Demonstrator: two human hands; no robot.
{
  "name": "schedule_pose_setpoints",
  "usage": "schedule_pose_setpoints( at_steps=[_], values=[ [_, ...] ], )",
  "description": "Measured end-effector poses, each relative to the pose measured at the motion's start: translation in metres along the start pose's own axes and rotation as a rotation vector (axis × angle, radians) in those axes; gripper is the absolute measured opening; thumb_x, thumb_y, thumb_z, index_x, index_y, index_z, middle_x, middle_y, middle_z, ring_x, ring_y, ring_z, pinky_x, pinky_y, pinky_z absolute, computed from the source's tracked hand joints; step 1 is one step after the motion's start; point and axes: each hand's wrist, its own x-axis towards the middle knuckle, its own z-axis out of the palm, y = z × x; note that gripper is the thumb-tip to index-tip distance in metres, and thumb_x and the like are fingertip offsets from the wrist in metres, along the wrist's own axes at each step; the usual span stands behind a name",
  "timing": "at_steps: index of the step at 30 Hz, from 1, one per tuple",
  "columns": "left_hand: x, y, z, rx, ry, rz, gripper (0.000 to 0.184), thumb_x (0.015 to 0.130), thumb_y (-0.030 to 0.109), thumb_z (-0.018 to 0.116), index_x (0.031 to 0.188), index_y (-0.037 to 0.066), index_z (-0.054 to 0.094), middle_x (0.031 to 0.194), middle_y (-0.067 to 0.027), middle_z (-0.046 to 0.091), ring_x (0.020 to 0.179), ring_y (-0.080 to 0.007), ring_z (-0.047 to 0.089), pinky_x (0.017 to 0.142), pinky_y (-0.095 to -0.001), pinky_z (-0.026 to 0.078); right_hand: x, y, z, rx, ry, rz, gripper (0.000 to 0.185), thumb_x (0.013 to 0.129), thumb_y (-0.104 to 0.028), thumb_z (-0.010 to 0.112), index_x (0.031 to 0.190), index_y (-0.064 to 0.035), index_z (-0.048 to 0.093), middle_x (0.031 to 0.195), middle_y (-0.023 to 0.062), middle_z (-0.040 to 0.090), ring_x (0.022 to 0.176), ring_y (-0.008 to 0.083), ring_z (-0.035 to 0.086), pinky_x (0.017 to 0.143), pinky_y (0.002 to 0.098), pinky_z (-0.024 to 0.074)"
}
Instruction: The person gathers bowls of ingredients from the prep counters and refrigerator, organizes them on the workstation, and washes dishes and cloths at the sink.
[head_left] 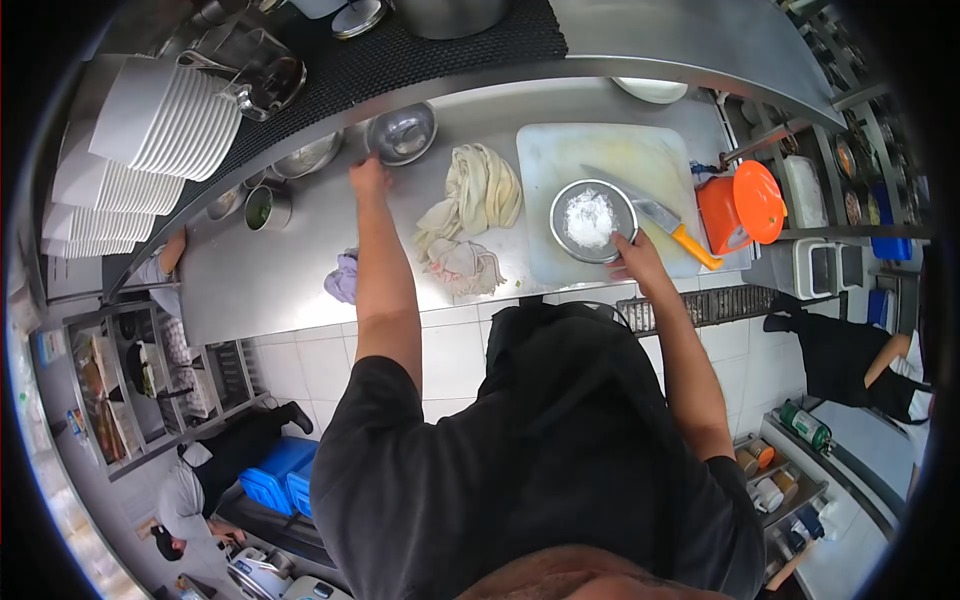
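A round metal dish (566,240) with white powder (590,217) in its middle sits over the white cutting board (550,150). My right hand (636,262) grips its lower right rim. Beside the dish, a knife (690,242) with a yellow handle lies on the board. My left hand (371,178) reaches to the near left edge of a steel bowl (402,134); its fingers are partly hidden, so its hold on the rim is unclear. Crumpled cream cloths (475,195) lie between the bowl and the board.
Stacked white plates (170,115) stand on the upper left shelf. An orange container (722,212) is right of the board. A purple cloth (343,277) and a small metal pot (266,208) lie left. Other people (185,500) stand behind, left and right.
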Motion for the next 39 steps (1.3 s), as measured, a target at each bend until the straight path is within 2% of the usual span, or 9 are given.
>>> schedule_pose_setpoints(
  at_steps=[6, 9, 13, 18, 20, 23, 26, 29, 39],
  values=[
    [-0.028, -0.022, 0.014, 0.028, -0.043, 0.301, 0.034, 0.096, 0.005, 0.059, 0.125, -0.009, 0.048, 0.101, -0.0171, 0.063, 0.075, -0.0231, 0.068, 0.057, -0.0347, 0.062, 0.002, -0.011, 0.018, 0.183, 0.023, -0.109, 0.042, 0.1, -0.019, 0.059, 0.135, 0.0, 0.047, 0.112, 0.0141, 0.064, 0.081, 0.0215, 0.07, 0.06, 0.0345, 0.0631],
    [-0.079, -0.017, 0.016, 0.123, -0.183, 0.581, 0.028, 0.095, 0.005, 0.059, 0.119, -0.008, 0.051, 0.1, -0.0163, 0.065, 0.072, -0.0222, 0.068, 0.058, -0.0335, 0.062, -0.005, -0.041, 0.04, 0.226, 0.013, -0.245, 0.041, 0.1, -0.018, 0.059, 0.134, 0.0016, 0.047, 0.112, 0.014, 0.064, 0.087, 0.0205, 0.069, 0.062, 0.0338, 0.0636],
    [-0.17, -0.009, 0.03, 0.111, -0.25, 0.632, 0.022, 0.092, 0.007, 0.063, 0.109, -0.005, 0.058, 0.08, -0.0139, 0.068, 0.065, -0.0213, 0.07, 0.057, -0.0343, 0.055, -0.002, -0.076, 0.072, 0.227, -0.044, -0.359, 0.041, 0.099, -0.021, 0.063, 0.132, 0.0, 0.05, 0.114, 0.0111, 0.063, 0.094, 0.0207, 0.068, 0.066, 0.0341, 0.0637],
    [-0.228, -0.023, 0.022, 0.424, -0.328, 0.716, 0.02, 0.093, 0.009, 0.063, 0.109, -0.003, 0.059, 0.076, -0.0149, 0.066, 0.059, -0.0219, 0.063, 0.057, -0.0364, 0.052, 0.001, -0.086, 0.095, 0.013, -0.033, -0.388, 0.031, 0.097, -0.025, 0.067, 0.106, 0.0021, 0.056, 0.091, 0.0105, 0.063, 0.078, 0.0171, 0.068, 0.058, 0.0314, 0.059],
    [-0.237, -0.031, 0.012, 0.463, -0.44, 0.7, 0.018, 0.095, 0.007, 0.06, 0.112, -0.001, 0.059, 0.094, -0.0125, 0.069, 0.071, -0.0157, 0.067, 0.06, -0.0318, 0.055, -0.003, -0.081, 0.095, -0.144, 0.023, -0.38, 0.036, 0.095, -0.031, 0.07, 0.097, 0.0025, 0.057, 0.074, 0.0094, 0.061, 0.066, 0.0175, 0.066, 0.054, 0.0328, 0.0541],
    [-0.23, -0.064, 0.001, 0.188, -0.741, 0.31, 0.018, 0.097, 0.004, 0.054, 0.114, 0.001, 0.059, 0.099, -0.011, 0.068, 0.074, -0.0163, 0.066, 0.061, -0.031, 0.058, 0.01, -0.047, 0.083, -0.408, 0.197, -0.645, 0.04, 0.095, -0.037, 0.069, 0.1, 0.0008, 0.058, 0.076, 0.0111, 0.064, 0.067, 0.0211, 0.066, 0.057, 0.0367, 0.0532],
    [-0.248, -0.067, 0.009, -0.076, -0.938, -0.117, 0.017, 0.101, 0.004, 0.046, 0.112, 0.004, 0.059, 0.103, -0.0077, 0.064, 0.079, -0.0181, 0.068, 0.07, -0.0335, 0.063, 0.004, -0.029, 0.06, -0.395, 0.279, -0.543, 0.042, 0.094, -0.041, 0.069, 0.104, -0.0013, 0.06, 0.079, 0.0139, 0.066, 0.07, 0.0247, 0.067, 0.063, 0.0396, 0.053],
    [-0.257, -0.073, 0.037, -0.001, -1.049, -0.079, 0.028, 0.104, 0.011, 0.047, 0.13, 0.002, 0.055, 0.116, -0.0119, 0.064, 0.084, -0.0214, 0.069, 0.079, -0.0366, 0.063, 0.016, -0.007, 0.033, -0.16, 0.131, -0.277, 0.044, 0.094, -0.044, 0.068, 0.108, -0.0022, 0.062, 0.08, 0.0141, 0.066, 0.073, 0.0239, 0.066, 0.063, 0.0384, 0.0531],
    [-0.326, -0.068, 0.116, -0.142, -0.982, -0.184, 0.058, 0.108, 0.031, 0.044, 0.153, -0.002, 0.028, 0.152, -0.0242, 0.037, 0.113, -0.0366, 0.064, 0.095, -0.0442, 0.057, -0.006, 0.005, -0.068, 0.071, 0.108, -0.452, 0.029, 0.101, -0.029, 0.061, 0.114, -0.0035, 0.064, 0.1, 0.0077, 0.065, 0.075, 0.0144, 0.065, 0.06, 0.0282, 0.0557]
  ],
)
